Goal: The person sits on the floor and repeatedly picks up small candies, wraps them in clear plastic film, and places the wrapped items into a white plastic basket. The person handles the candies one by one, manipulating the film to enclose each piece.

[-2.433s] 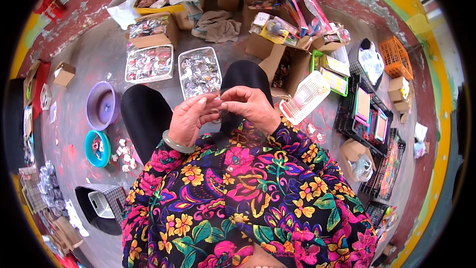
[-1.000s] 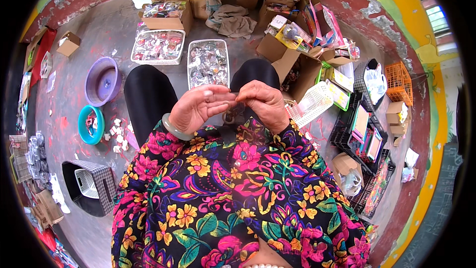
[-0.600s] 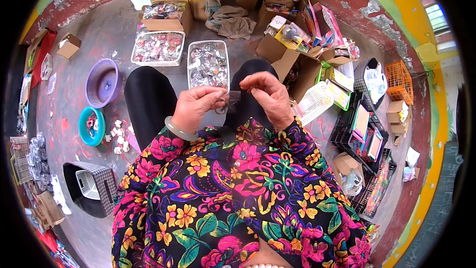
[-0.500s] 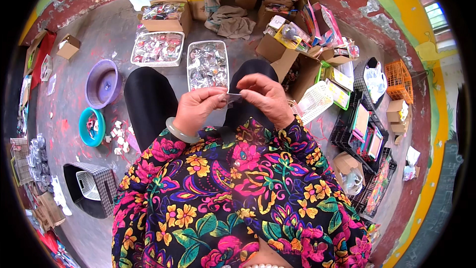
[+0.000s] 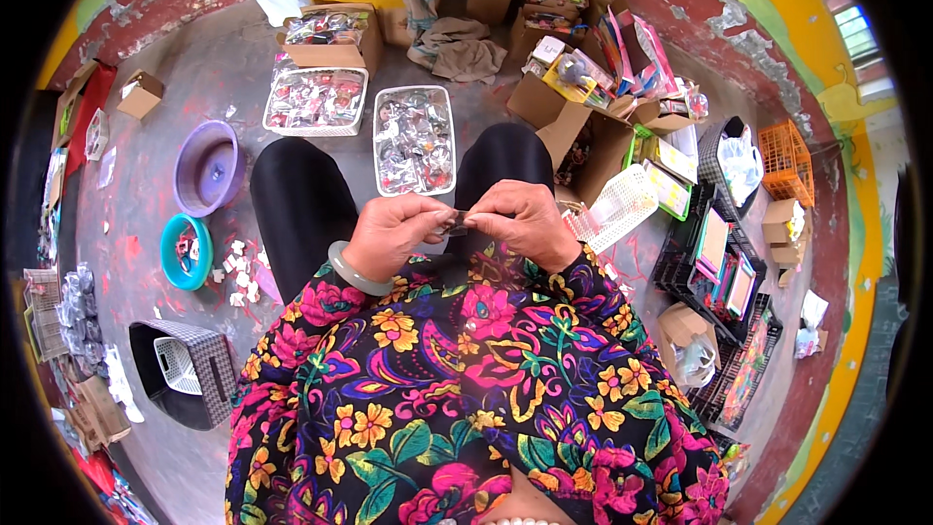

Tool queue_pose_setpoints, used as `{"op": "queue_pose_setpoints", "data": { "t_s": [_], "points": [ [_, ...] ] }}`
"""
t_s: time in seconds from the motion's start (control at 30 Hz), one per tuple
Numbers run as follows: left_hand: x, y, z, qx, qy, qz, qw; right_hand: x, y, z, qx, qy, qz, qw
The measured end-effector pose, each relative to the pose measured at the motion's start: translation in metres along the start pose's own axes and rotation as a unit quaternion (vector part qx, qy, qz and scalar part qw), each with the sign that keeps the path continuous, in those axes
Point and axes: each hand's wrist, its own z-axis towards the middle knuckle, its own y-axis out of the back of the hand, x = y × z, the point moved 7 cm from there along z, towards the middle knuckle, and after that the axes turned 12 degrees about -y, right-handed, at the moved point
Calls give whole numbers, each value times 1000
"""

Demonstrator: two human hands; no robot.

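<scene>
A small clear plastic bag (image 5: 458,228) is stretched between my hands over my lap; whatever is inside it is too small to make out. My left hand (image 5: 397,233), with a pale bangle at the wrist, pinches one side of it. Thumb and fingers of my right hand (image 5: 523,224) are pressed together at its top edge, close to the left fingertips. Just beyond my hands, between my knees, stands a white basket (image 5: 379,160) filled with small clear packets. A second white basket (image 5: 316,129) of similar packets sits beyond my left knee.
To the left are a purple basin (image 5: 185,170), a teal basin (image 5: 167,262) with small pieces, scattered white bits (image 5: 240,267) and a checked bin (image 5: 216,340). Open cardboard boxes (image 5: 544,102), a white perforated basket (image 5: 637,196) and black crates (image 5: 680,267) crowd the right side.
My right fingers, which were spread and slightly raised, have closed onto the bag's edge. Both hands sit a little lower and nearer my body, and the whole view has shifted slightly.
</scene>
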Motion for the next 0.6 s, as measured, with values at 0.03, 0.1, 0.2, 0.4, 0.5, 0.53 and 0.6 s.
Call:
{"op": "queue_pose_setpoints", "data": {
  "t_s": [0.03,0.1,0.2,0.4,0.5,0.53,0.6],
  "points": [
    [-1,2,-1,-6,12,1,1000,2,2,-1,-4,2,3,1000],
    [-5,8,-1,-25,15,-21,999,1,8,-3,-18,-12,17,1000],
    [-23,35,0,-91,4,-37,995,-15,33,-7,-48,-80,82,992],
    [-14,64,4,-195,-14,-75,978,-63,46,-19,-95,-178,133,970],
    [2,50,14,-172,29,-138,975,-72,28,-20,-69,-180,140,971],
    [4,43,17,-161,45,-154,974,-72,21,-17,-58,-171,149,972],
    [5,30,23,-130,52,-158,977,-65,15,-11,-68,-166,223,958]
  ]
}}
